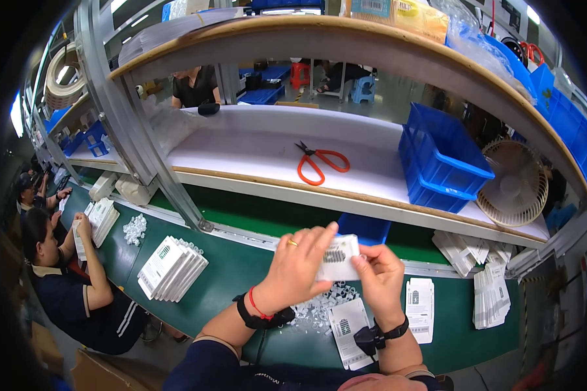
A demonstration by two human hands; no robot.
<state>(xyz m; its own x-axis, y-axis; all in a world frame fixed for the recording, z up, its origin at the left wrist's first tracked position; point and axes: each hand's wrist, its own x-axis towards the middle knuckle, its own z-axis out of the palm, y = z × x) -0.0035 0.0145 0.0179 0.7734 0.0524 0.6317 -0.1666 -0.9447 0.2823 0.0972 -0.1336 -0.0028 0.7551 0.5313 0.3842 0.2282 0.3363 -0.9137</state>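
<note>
Both hands are raised over the green table around a small white printed carton (340, 262). My left hand (287, 270) lies along the carton's left side, fingers stretched upward and thumb at its lower edge. With thumb and fingers, my right hand (381, 280) pinches the right edge. Below them is a loose heap of small clear plastic pieces (326, 305). A flat white carton (349, 326) lies by my right wrist, and another flat carton (420, 311) is farther right. To the left stands a stack of white cartons (169, 268) with clear plastic pieces showing along its far edge.
More cartons (491, 298) are piled at the right end of the table (463, 352). A shelf (241, 159) ahead carries red-handled scissors (314, 161), blue bins (445, 159) and a fan (514, 182). At left, a co-worker (62, 267) handles cartons beside another plastic heap (135, 229).
</note>
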